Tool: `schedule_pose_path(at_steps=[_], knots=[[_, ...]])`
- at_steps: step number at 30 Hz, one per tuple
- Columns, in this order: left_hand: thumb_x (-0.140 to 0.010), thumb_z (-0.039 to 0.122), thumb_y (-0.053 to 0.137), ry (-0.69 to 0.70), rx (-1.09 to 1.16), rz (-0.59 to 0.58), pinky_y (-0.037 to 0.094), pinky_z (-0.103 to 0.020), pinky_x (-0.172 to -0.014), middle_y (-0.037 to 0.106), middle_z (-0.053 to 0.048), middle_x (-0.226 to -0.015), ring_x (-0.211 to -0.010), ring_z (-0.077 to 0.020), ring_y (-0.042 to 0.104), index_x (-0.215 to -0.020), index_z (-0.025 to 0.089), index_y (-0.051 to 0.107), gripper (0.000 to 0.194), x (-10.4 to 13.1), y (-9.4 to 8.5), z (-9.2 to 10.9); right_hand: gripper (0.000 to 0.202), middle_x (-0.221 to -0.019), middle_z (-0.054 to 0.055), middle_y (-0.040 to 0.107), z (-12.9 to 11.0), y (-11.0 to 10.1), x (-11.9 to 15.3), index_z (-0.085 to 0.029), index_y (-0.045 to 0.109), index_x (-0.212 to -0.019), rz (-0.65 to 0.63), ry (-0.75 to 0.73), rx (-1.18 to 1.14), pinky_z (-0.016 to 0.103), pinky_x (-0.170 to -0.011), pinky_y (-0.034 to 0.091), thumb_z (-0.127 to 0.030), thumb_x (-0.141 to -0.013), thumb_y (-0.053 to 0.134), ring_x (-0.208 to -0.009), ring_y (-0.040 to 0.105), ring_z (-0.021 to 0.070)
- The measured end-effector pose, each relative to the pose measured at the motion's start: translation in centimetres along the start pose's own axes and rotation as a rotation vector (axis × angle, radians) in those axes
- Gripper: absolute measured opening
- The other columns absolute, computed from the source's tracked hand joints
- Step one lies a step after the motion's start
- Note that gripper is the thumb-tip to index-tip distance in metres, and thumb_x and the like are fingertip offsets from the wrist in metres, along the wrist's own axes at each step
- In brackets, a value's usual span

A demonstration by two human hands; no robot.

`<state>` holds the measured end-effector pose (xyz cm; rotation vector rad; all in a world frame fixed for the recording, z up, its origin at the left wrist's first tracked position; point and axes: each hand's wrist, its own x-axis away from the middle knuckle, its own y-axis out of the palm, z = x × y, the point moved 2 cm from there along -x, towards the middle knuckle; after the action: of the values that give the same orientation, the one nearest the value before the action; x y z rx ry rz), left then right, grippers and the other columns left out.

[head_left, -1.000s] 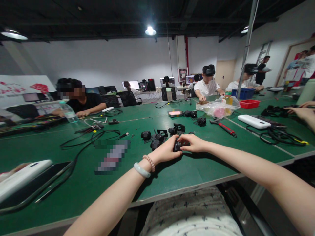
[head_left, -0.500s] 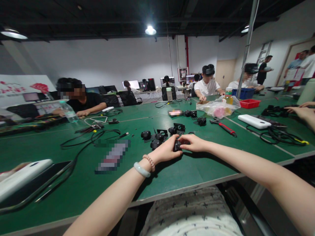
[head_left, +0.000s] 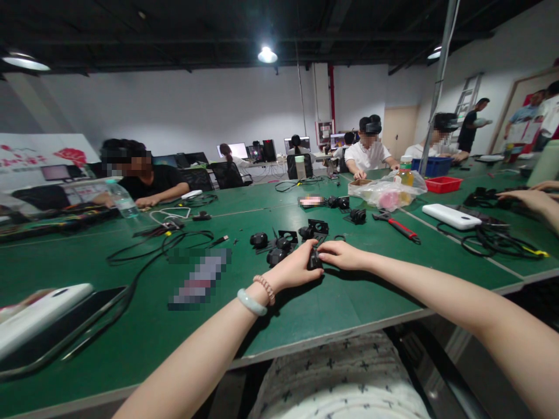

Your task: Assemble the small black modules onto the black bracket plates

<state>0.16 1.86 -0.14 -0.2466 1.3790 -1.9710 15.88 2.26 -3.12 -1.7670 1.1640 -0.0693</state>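
A small black plastic part (head_left: 314, 259) is held low over the table, just in front of me. My left hand (head_left: 298, 263) has its thumb and fingers closed around that part from the left. From the other side, the bent fingers of my right hand (head_left: 340, 255) grip its right edge, partly hiding it. Close beyond my left hand lie several similar black pieces: a rounded one (head_left: 259, 239), another rounded one (head_left: 278, 256) and a flat bracket with a round hole (head_left: 319, 226). Fine details of the held part are too small to make out.
The green table (head_left: 367, 302) also bears a blurred-out phone-like slab (head_left: 201, 279), black cables (head_left: 163, 247), red-handled pliers (head_left: 402, 228), a white power bank (head_left: 450, 216), a plastic bag (head_left: 388, 195) and a water bottle (head_left: 123, 199). Co-workers sit across and at the right.
My right hand's fingers have shifted slightly on the black part and lie flatter against it. The part looks a little turned. My left hand stays in place.
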Motion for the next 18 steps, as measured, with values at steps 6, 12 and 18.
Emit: schedule_pose_path(at_steps=[6, 12, 18], knots=[[-0.063, 0.030, 0.058, 0.003, 0.005, 0.006, 0.035, -0.036, -0.093, 0.045, -0.009, -0.118, -0.108, -0.0240, 0.044, -0.119, 0.017, 0.032, 0.063, 0.07, -0.06, -0.10, 0.024, -0.097, 0.007, 0.060, 0.25, 0.27, -0.07, -0.014, 0.057, -0.096, 0.009, 0.011, -0.004, 0.028, -0.077, 0.040, -0.026, -0.081, 0.043, -0.086, 0.054, 0.0160], [-0.064, 0.031, 0.057, 0.017, -0.013, -0.001, 0.035, -0.035, -0.092, 0.044, -0.010, -0.118, -0.107, -0.0238, 0.045, -0.120, 0.016, 0.031, 0.063, 0.04, 0.05, -0.39, 0.025, -0.096, 0.008, 0.060, 0.24, 0.35, -0.10, -0.013, 0.056, -0.095, 0.007, 0.010, 0.006, 0.028, -0.076, 0.040, -0.027, -0.082, 0.040, -0.085, 0.054, 0.0161], [-0.064, 0.031, 0.057, 0.033, -0.005, 0.009, 0.035, -0.035, -0.093, 0.044, -0.009, -0.118, -0.108, -0.0240, 0.044, -0.119, 0.017, 0.031, 0.063, 0.03, 0.07, -0.42, 0.026, -0.094, 0.008, 0.060, 0.14, 0.35, -0.12, -0.012, 0.056, -0.093, -0.002, 0.011, 0.032, 0.028, -0.075, 0.040, -0.027, -0.084, 0.038, -0.083, 0.054, 0.0156]])
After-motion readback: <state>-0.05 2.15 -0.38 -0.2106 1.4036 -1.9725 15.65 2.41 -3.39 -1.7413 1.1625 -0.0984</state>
